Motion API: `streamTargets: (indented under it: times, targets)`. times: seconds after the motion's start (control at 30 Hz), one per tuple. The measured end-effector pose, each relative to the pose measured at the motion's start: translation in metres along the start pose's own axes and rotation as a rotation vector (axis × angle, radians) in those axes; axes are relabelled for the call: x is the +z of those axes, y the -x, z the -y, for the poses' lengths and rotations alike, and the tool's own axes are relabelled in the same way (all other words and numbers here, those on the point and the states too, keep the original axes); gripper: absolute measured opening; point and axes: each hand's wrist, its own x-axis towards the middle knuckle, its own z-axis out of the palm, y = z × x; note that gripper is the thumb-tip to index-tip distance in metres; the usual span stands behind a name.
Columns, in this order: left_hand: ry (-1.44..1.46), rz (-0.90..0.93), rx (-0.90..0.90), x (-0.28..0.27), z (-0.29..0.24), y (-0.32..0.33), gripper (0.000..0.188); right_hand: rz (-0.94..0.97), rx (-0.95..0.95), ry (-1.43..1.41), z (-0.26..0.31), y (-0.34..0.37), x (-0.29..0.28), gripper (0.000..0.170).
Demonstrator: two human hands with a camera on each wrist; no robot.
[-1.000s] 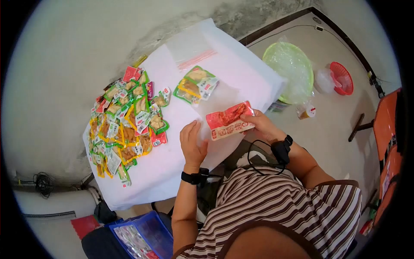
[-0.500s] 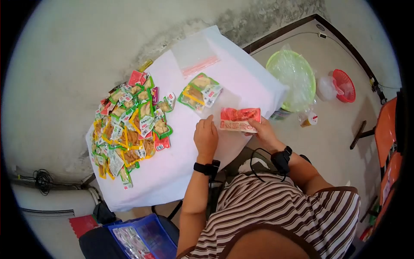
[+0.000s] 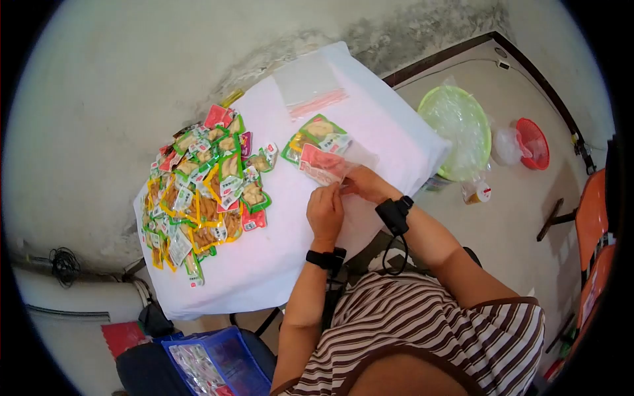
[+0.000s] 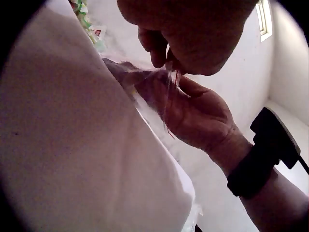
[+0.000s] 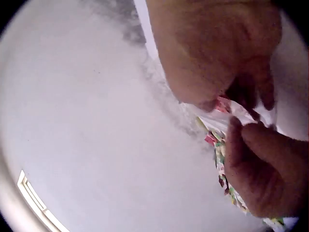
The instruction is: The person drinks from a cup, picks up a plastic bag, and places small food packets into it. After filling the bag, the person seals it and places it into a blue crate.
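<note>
A clear plastic bag (image 3: 362, 157) lies on the white-covered table, with the red packet (image 3: 321, 163) inside or beneath its film; which, I cannot tell. My left hand (image 3: 325, 212) pinches the bag's near edge between thumb and fingers, also visible in the left wrist view (image 4: 188, 34). At the bag's opening is my right hand (image 3: 367, 184), its fingertips hidden by the film and the packet; in the right wrist view that hand (image 5: 217, 48) is bent over the red packet (image 5: 223, 104). Green and yellow food packets (image 3: 319, 131) lie just beyond the red one.
A heap of colourful food packets (image 3: 205, 191) covers the table's left part. Flat zip bags (image 3: 309, 82) lie at the far edge. On the floor to the right stand a green basin (image 3: 456, 132) and a red basket (image 3: 532, 144); a blue box (image 3: 228, 363) is at lower left.
The red packet has moved left and away from me, from above the table's near edge to beside the green and yellow packets. My right hand followed it; my left hand now pinches the bag's edge.
</note>
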Motion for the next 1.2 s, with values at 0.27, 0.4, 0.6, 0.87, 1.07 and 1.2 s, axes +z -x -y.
streamTargets:
  times: [0.27, 0.4, 0.6, 0.87, 1.07, 1.2]
  targets:
    - [0.075, 0.006, -0.014, -0.004, -0.004, -0.002, 0.015, -0.296, 0.035, 0.414, 0.005, -0.008, 0.015, 0.024]
    - [0.079, -0.004, -0.009, -0.001, 0.002, 0.004, 0.013, -0.314, 0.033, 0.431, -0.002, -0.017, 0.018, 0.022]
    - [0.079, -0.011, -0.023, -0.001, 0.003, 0.009, 0.011, -0.241, -0.029, 0.562, -0.013, -0.046, 0.007, 0.023]
    - [0.012, 0.008, 0.006, -0.009, 0.011, 0.012, 0.014, -0.203, -0.103, 0.564, -0.002, 0.000, 0.023, 0.026]
    - [-0.100, 0.116, 0.027, -0.023, 0.013, 0.025, 0.027, -0.342, -0.483, 1.475, 0.032, 0.075, -0.006, 0.041]
    - [-0.125, 0.167, 0.064, -0.028, 0.015, 0.031, 0.031, -0.306, -0.928, 1.782, 0.059, 0.068, -0.015, 0.033]
